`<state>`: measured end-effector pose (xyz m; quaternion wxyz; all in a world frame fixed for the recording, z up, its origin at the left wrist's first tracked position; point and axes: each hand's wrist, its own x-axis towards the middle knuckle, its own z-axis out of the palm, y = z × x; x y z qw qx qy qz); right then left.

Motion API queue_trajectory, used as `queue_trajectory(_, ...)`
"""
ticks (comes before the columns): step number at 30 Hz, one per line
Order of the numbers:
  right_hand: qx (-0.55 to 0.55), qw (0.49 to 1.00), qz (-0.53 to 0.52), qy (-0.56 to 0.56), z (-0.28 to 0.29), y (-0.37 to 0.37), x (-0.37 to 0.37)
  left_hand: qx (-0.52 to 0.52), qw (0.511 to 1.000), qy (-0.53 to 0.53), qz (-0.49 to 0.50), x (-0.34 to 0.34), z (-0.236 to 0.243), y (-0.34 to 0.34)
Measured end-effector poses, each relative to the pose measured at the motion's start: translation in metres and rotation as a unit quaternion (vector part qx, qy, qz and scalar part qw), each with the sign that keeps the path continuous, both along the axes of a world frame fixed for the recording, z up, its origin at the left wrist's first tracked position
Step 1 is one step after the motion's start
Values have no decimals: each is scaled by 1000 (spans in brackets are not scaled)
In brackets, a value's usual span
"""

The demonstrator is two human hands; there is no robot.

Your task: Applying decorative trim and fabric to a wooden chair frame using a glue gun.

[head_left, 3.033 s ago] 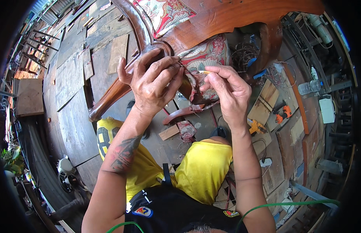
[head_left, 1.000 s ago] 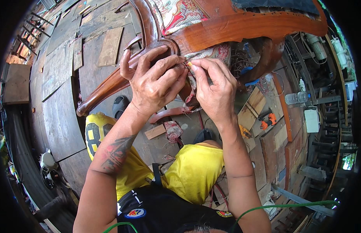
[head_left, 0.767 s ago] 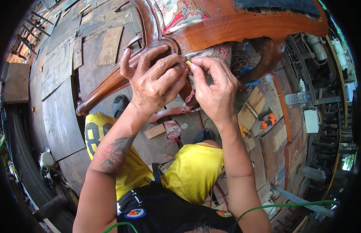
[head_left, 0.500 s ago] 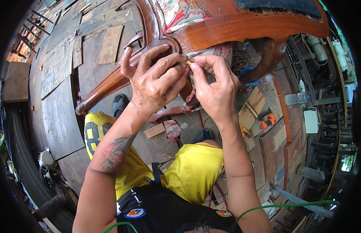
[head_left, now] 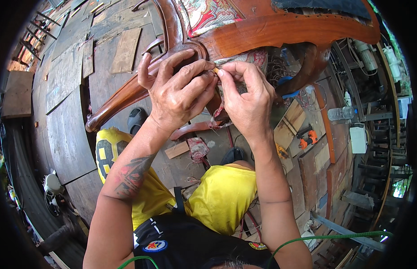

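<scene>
A polished brown wooden chair or sofa frame (head_left: 253, 33) lies across the top of the view, with red-and-white patterned fabric (head_left: 213, 15) on it. At its lower edge, beside the curved joint, my two hands meet fingertip to fingertip. Between them shows a tiny yellowish-orange piece (head_left: 216, 70), too small to name. My right hand (head_left: 248, 96) pinches it between thumb and forefinger. My left hand (head_left: 179, 89) is bent, its thumb hidden, with some fingers pressed toward the piece and others resting against the frame. What the left fingertips hold cannot be made out.
An orange-and-black power tool (head_left: 308, 138) lies on boards to the right. Beyond it are a clear plastic bottle (head_left: 342, 113) and a metal rack (head_left: 374, 170). Loose planks (head_left: 125, 50) cover the floor at left, near a fan-like device (head_left: 52, 184). A wood offcut (head_left: 177, 150) lies below my hands.
Both hands stay almost in place, with a very slight shift of the fingertips around the small piece. The view has moved a little.
</scene>
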<state>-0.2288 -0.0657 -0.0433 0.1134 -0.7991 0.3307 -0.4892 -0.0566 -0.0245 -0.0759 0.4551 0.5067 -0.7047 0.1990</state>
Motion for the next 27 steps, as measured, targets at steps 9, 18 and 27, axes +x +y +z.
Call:
queue_trajectory(9, -16, 1000, 9, 14, 2, 1, -4, -11, 1000, -10, 10, 1, -2, 0)
queue_trajectory(18, -47, 998, 21, 39, -10, 0, -15, -19, 1000, -12, 9, 1, -3, -2)
queue_trajectory(27, -3, 999, 21, 42, -10, 7, -25, -22, 1000, -10, 16, 1, -2, -2)
